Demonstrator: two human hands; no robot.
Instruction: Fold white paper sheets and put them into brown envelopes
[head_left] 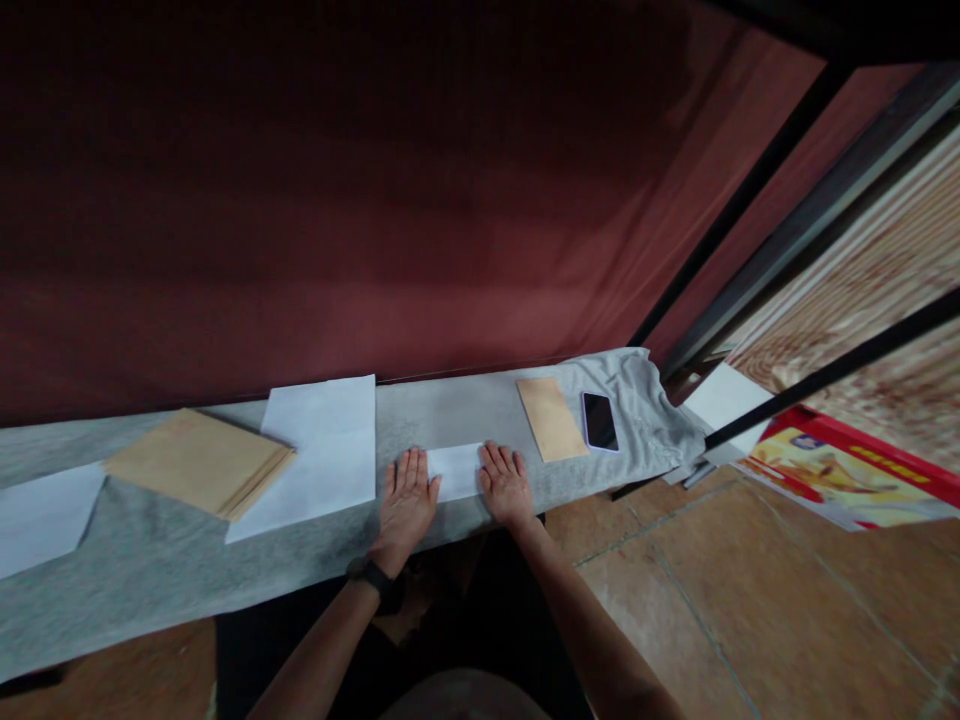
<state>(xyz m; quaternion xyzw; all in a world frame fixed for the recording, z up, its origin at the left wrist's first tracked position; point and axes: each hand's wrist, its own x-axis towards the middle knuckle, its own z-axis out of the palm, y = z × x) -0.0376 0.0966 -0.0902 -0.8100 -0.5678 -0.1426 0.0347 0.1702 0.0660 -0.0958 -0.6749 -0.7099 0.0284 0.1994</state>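
A small white sheet of paper (456, 472), seemingly folded, lies flat on the grey cloth between my hands. Pressed on its left end is my left hand (409, 500), palm down with the fingers stretched out. My right hand (506, 485) rests flat on the right end, fingers spread a little. Both palms cover the paper's ends. To the right of my right hand lies a single brown envelope (553, 420). Larger white sheets (330, 430) lie to the left of my left hand, partly under a stack of brown envelopes (199, 460).
A grey cloth (300, 560) covers the narrow table, which stands against a dark red wall (375, 250). A phone (600, 420) lies near the right end. More white paper (45, 515) is at the far left. A colourful box (840, 470) and black bars stand at the right.
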